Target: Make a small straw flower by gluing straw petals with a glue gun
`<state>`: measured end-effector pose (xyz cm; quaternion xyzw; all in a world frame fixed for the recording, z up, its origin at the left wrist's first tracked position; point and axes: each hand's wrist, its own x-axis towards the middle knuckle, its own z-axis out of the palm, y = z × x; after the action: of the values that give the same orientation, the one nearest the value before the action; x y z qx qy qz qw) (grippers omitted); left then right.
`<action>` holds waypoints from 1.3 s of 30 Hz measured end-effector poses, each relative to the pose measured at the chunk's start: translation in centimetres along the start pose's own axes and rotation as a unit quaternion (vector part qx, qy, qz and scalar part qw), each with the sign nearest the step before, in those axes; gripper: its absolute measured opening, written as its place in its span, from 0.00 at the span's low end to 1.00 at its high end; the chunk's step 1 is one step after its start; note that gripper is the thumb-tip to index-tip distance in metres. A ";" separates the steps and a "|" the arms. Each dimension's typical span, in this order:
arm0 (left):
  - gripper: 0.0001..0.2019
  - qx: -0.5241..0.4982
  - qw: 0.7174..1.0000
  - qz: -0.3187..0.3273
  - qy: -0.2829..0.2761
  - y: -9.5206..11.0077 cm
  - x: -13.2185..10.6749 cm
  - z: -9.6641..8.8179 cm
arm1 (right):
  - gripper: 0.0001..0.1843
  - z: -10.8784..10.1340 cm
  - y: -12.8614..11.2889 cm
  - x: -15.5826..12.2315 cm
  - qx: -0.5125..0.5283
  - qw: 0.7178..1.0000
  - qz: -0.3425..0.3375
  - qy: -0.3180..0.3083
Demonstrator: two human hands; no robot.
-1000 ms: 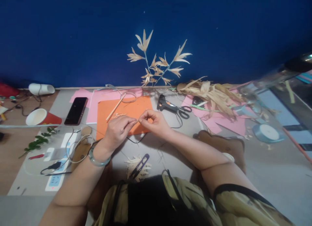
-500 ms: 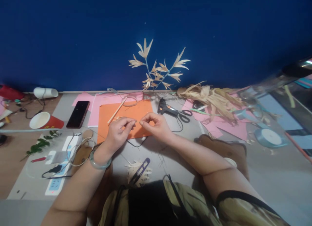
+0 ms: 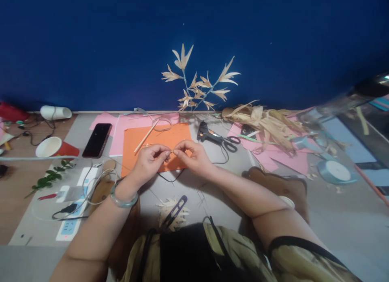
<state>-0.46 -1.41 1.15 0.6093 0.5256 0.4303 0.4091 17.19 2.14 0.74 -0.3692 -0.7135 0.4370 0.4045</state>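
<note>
Over the orange sheet (image 3: pixel 152 138), my left hand (image 3: pixel 150 160) and my right hand (image 3: pixel 194 156) meet, each with thumb and forefinger pinched. Between the fingertips is something tiny and pale that I cannot make out. On the sheet beside my left hand lies a thin wooden stick (image 3: pixel 146 136). Beyond my hands a spray of dried husk flowers (image 3: pixel 199 84) stands on blue-wrapped stems. A black glue gun (image 3: pixel 209 135) and black-handled scissors (image 3: pixel 232 144) lie past my right hand. Nearer my body, dark thread snips (image 3: pixel 175 213) rest on pale cut husk pieces (image 3: pixel 165 211).
Dried corn husks (image 3: pixel 264 120) lie over pink paper (image 3: pixel 291 158) at the right, near a light-blue ribbon spool (image 3: pixel 337 171). To the left are a phone (image 3: pixel 97 140), a red paper cup (image 3: pixel 57 147), a green leafy sprig (image 3: pixel 50 178) and a power strip (image 3: pixel 73 227) with cables.
My fingertips, slightly apart before, have come together above the orange sheet. The view has shifted slightly; the things on the table lie as before.
</note>
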 end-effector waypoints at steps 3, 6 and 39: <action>0.13 -0.030 0.999 -0.018 -0.003 -0.1 0.1 -0.1 | 0.06 0.0 0.1 0.0 0.007 1.000 -0.004 0.002; 0.19 -0.068 0.997 -0.042 0.006 -0.1 0.3 -0.2 | 0.06 0.0 0.2 0.1 0.015 1.000 -0.001 0.005; 0.09 0.053 0.998 0.010 -0.025 -0.1 0.2 -0.3 | 0.07 -0.2 1.2 0.4 -0.095 0.988 -0.119 -0.001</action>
<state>-0.74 -1.19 1.18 0.6457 0.5314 0.3905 0.3850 17.42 2.96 -0.24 -0.3177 -0.7912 0.3161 0.4160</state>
